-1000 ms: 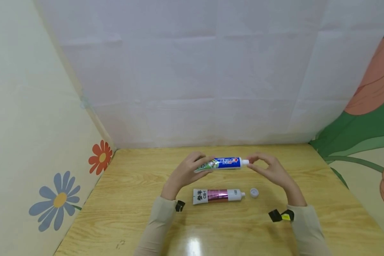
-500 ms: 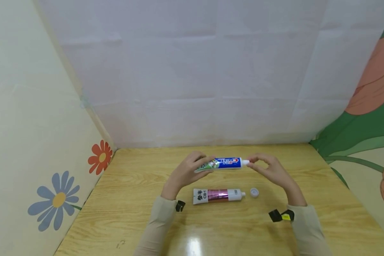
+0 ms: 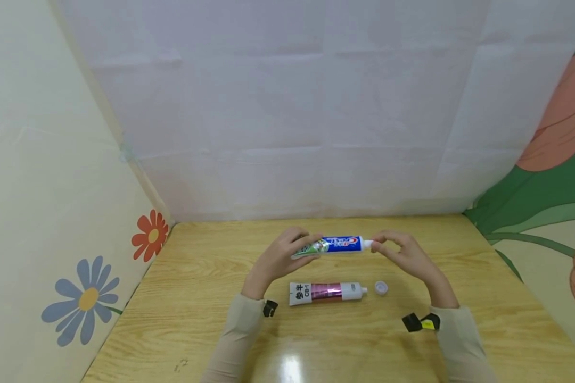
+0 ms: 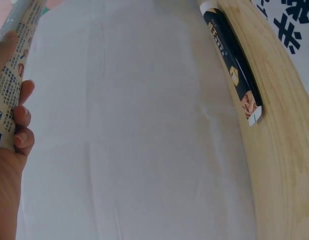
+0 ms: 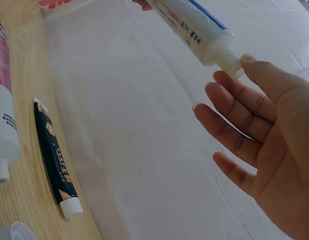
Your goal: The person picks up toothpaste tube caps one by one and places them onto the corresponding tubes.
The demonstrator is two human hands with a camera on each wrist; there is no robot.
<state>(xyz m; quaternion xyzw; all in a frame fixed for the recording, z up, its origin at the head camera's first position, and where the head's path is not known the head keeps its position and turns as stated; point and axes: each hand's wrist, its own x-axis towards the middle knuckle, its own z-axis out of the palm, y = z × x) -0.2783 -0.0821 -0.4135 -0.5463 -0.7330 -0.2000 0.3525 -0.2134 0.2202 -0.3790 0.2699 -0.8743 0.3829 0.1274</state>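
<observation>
My left hand [image 3: 285,252] grips the flat tail end of a blue, white and green toothpaste tube [image 3: 342,244], held level above the table. At its other end my right hand [image 3: 407,256] pinches the white cap [image 5: 227,61] between thumb and forefinger; the remaining fingers spread loosely in the right wrist view. Below lies a white and pink toothpaste tube [image 3: 326,293] with its nozzle bare, pointing right. A loose white cap [image 3: 380,288] sits just beyond that nozzle.
A black toothpaste tube [image 5: 53,155] with a white cap lies near the table's back edge, hidden in the head view. White sheeting [image 3: 316,133] rises behind the wooden table [image 3: 211,255]. Flower-patterned panels [image 3: 91,175] flank it.
My right fingertips have shifted very slightly to the right at the cap. The left hand, the held tube and the things on the table look the same.
</observation>
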